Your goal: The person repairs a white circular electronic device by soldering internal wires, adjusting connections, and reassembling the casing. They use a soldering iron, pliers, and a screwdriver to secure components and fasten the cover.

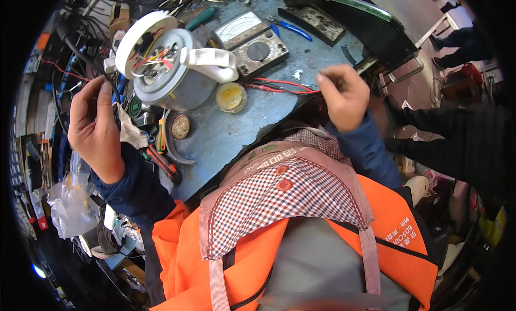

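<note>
My left hand [97, 131] is raised at the left edge of the bench, thumb and forefinger close together beside a black cable [114, 88]; what they pinch, if anything, is not plain. My right hand [345, 97] hovers at the bench's near right edge, fingers curled, thumb against the forefinger. Red test leads [285, 86] run up to it; whether it grips them is hidden. Between the hands stands a metal electric kettle [180, 93] with a white handle [212, 61], its bottom facing up. Its white base cover [130, 39] is tipped aside, baring coloured wires [155, 58].
An analog multimeter [259, 52] lies behind the kettle, near blue-handled pliers [294, 30] and a green-handled screwdriver [201, 18]. A round tin of yellowish paste [231, 97] sits in front. Red-and-black pliers [164, 163] lie at the bench's left edge. Another person's legs [451, 133] show at right.
</note>
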Demonstrator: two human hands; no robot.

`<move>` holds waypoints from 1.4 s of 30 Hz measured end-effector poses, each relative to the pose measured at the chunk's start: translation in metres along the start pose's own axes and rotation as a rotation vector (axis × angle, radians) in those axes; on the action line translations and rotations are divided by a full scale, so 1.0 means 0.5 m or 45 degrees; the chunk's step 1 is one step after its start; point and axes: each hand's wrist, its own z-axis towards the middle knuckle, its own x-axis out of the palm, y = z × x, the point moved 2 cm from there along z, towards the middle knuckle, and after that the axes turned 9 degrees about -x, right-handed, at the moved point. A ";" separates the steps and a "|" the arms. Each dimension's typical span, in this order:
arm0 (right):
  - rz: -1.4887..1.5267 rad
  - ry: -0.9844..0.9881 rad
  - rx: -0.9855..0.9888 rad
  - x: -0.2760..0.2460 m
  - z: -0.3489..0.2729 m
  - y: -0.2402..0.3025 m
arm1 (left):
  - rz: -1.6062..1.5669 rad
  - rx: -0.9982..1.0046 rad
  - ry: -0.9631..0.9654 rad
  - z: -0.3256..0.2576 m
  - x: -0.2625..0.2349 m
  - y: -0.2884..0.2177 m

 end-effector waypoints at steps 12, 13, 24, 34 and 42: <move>-0.946 0.565 -0.317 0.008 0.152 -0.126 | -0.142 -0.238 0.020 -0.002 0.068 -0.033; -0.878 0.497 -0.385 0.001 0.153 -0.128 | -0.129 -0.244 0.026 -0.002 0.085 -0.019; 0.350 0.776 0.007 0.265 0.292 0.130 | 0.514 0.028 -0.317 -0.041 0.182 0.006; 0.257 1.089 -0.049 0.423 0.321 0.129 | 0.320 0.053 -0.333 -0.053 0.196 0.031; 0.230 1.184 -0.110 0.432 0.327 0.126 | 0.305 0.073 -0.358 -0.054 0.201 0.037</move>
